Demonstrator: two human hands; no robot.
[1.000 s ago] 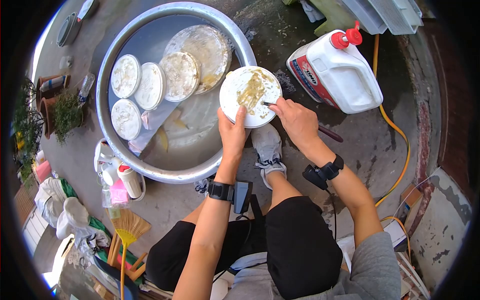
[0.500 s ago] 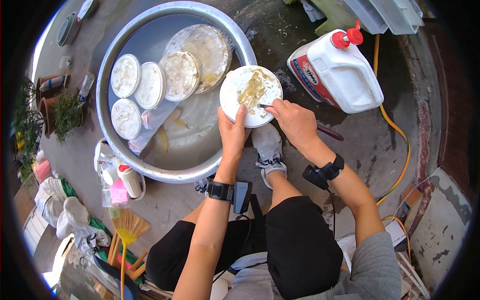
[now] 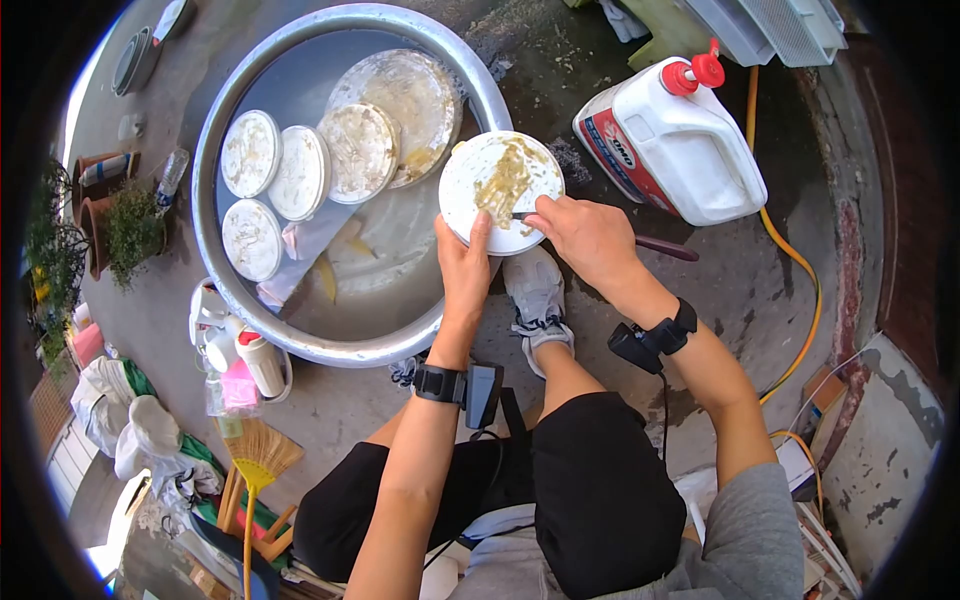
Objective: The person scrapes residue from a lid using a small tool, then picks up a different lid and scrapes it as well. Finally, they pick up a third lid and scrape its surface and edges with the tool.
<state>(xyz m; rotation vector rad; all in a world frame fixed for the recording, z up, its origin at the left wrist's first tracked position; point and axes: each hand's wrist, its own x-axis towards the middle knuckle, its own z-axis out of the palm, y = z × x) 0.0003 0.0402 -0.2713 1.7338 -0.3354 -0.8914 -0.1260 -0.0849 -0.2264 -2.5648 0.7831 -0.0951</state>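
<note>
White plate, smeared brown, held over rim of metal basin. Left hand fingers closed on plate's near edge, thumb on top. Right hand fingers closed around knife, blade tip against plate face. Detergent jug near right.

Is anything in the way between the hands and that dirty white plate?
No, nothing visible is in the way. The left hand already grips the round white plate smeared with brown food at its near edge, thumb on top. The right hand holds a dark-handled utensil with its tip on the plate's face, above the big round metal basin.
</note>
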